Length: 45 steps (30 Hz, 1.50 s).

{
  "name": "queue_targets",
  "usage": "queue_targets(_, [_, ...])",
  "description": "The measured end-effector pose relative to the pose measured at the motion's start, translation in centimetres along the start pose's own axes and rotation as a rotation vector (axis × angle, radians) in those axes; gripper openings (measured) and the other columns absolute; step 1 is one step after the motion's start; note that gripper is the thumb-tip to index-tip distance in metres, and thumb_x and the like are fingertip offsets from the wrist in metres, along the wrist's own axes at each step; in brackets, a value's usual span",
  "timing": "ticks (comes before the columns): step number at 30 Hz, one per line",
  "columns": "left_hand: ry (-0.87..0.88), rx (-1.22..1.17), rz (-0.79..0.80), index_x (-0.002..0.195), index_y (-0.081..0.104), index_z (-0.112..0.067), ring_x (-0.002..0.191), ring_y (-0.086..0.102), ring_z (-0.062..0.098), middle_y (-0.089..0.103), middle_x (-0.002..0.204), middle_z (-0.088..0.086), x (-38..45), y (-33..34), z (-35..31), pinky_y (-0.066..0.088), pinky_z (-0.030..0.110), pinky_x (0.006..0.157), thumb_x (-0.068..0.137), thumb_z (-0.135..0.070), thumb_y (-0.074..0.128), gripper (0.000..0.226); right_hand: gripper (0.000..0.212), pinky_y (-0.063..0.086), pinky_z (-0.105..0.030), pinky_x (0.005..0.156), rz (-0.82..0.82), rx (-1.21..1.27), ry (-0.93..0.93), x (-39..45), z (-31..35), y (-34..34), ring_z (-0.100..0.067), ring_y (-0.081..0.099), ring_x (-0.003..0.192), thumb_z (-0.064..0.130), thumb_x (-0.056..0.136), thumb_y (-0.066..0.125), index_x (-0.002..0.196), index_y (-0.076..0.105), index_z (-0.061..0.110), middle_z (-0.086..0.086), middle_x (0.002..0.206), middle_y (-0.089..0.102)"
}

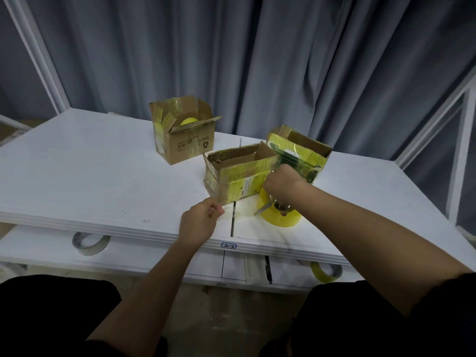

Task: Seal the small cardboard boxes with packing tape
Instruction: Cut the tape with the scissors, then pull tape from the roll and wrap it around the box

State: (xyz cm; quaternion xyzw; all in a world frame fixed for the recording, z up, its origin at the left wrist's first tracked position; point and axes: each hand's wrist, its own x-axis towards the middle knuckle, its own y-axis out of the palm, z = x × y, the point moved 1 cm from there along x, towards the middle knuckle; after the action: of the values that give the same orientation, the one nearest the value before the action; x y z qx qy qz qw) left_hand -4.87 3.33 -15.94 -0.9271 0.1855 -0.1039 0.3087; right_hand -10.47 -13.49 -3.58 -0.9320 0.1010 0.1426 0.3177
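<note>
Head view: resting on the table, open-topped box lying between both grips, long axis left-right. Left hand pinching its near-left corner; right hand curling at the right end, contents unclear. Tape roll sitting just below.

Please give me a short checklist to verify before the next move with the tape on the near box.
1. Left hand pinches something at the near box corner; a tape end: cannot tell.
2. Right hand at the box's right end: ok.
3. Box flaps closed: not ok, top open.
4. Tape roll in reach: ok.
5. Scissors at hand: ok, on the roll.
6. Far box sealed: not ok, open.
</note>
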Motion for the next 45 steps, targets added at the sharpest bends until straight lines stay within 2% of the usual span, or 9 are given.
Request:
queue_targets(5, [-0.068,-0.024,-0.157,0.087,0.059,-0.020,0.081,0.057,0.019,0.061,0.085,-0.006,0.0,-0.8,0.6,0.034,0.027,0.065,0.092,-0.014,0.051,0.010,0.016,0.019,-0.025,0.046,-0.038,0.048,0.037,-0.9,0.2,1.3,-0.017,0.043,0.066,0.011,0.094,0.049,0.097,0.064,0.018,0.006,0.068,0.042])
queue_targets(13, [-0.012,-0.210,-0.166,0.085,0.056,-0.024,0.085,0.062,0.018,0.063,0.090,-0.004,0.2,-4.5,0.4,0.044,0.028,0.072,0.093,-0.023,0.054,0.008,0.031,0.025,-0.025,0.049,-0.261,0.532,0.213,-3.8,4.5,4.5,-0.026,0.057,0.071,0.043,0.092,0.043,0.078,0.052,0.017,-0.004,0.083,0.059])
queue_targets(24, [0.085,-0.272,-0.174,0.078,0.056,-0.028,0.063,0.063,0.000,0.062,0.082,-0.004,-2.4,-7.8,-2.1,0.041,0.007,0.057,0.091,-0.019,0.058,0.016,0.028,0.031,-0.028,0.060,-0.163,1.013,0.281,-0.1,10.2,4.6,-0.030,0.051,0.076,0.019,0.087,0.055,0.065,0.041,0.013,-0.008,0.075,0.049])
queue_targets(29, [0.123,-0.247,-0.143,0.080,0.059,-0.025,0.062,0.060,0.000,0.064,0.080,-0.004,-2.6,-8.4,-3.0,0.043,0.016,0.063,0.090,-0.017,0.059,0.013,0.006,0.032,-0.027,0.061,-0.190,1.195,0.193,0.4,10.2,4.8,-0.029,0.056,0.087,0.013,0.082,0.060,0.082,0.054,0.010,-0.015,0.096,0.061])
queue_targets(32, [0.155,-0.210,-0.159,0.079,0.059,-0.026,0.063,0.056,0.005,0.063,0.079,-0.005,-2.5,-8.8,-3.7,0.040,0.012,0.060,0.090,-0.019,0.059,0.013,0.036,0.040,-0.027,0.069,-0.211,1.288,0.225,0.2,9.8,4.6,-0.028,0.056,0.102,0.013,0.082,0.067,0.115,0.054,0.009,-0.010,0.118,0.051])
queue_targets(34, [0.196,-0.162,-0.169,0.077,0.058,-0.028,0.064,0.052,0.005,0.061,0.079,-0.006,-2.4,-9.1,-4.1,0.039,0.009,0.059,0.090,-0.019,0.059,0.016,0.029,0.044,-0.031,0.076,-0.325,1.274,0.255,-0.5,8.9,3.7,-0.025,0.056,0.105,0.015,0.089,0.062,0.117,0.057,0.013,-0.007,0.122,0.051])
queue_targets(38, [0.351,0.027,-0.099,0.084,0.061,-0.024,0.076,0.057,0.009,0.063,0.086,-0.007,-1.9,-9.4,-5.8,0.046,0.021,0.071,0.092,-0.019,0.058,0.010,0.022,0.039,-0.021,0.081,-0.929,1.458,0.416,-2.8,5.7,0.9,-0.012,0.049,0.100,0.020,0.091,0.060,0.112,0.068,0.020,0.007,0.105,0.061])
queue_targets(41, [0.461,0.143,-0.044,0.088,0.064,-0.019,0.077,0.056,0.015,0.064,0.087,-0.001,-1.6,-9.1,-7.9,0.048,0.035,0.075,0.091,-0.018,0.060,0.005,0.034,0.028,0.000,0.083,-0.912,1.568,0.235,-3.8,4.5,-1.1,0.001,0.044,0.102,0.031,0.084,0.071,0.117,0.067,0.026,0.023,0.100,0.057])
queue_targets(45, [0.486,0.219,0.042,0.102,0.064,-0.019,0.080,0.057,0.011,0.065,0.086,-0.006,-1.4,-8.7,-9.9,0.041,0.024,0.068,0.091,-0.015,0.059,0.013,0.020,0.041,-0.020,0.080,-0.892,1.562,0.302,-3.8,4.4,-0.9,-0.009,0.056,0.092,0.029,0.082,0.074,0.101,0.073,0.023,0.019,0.081,0.066])
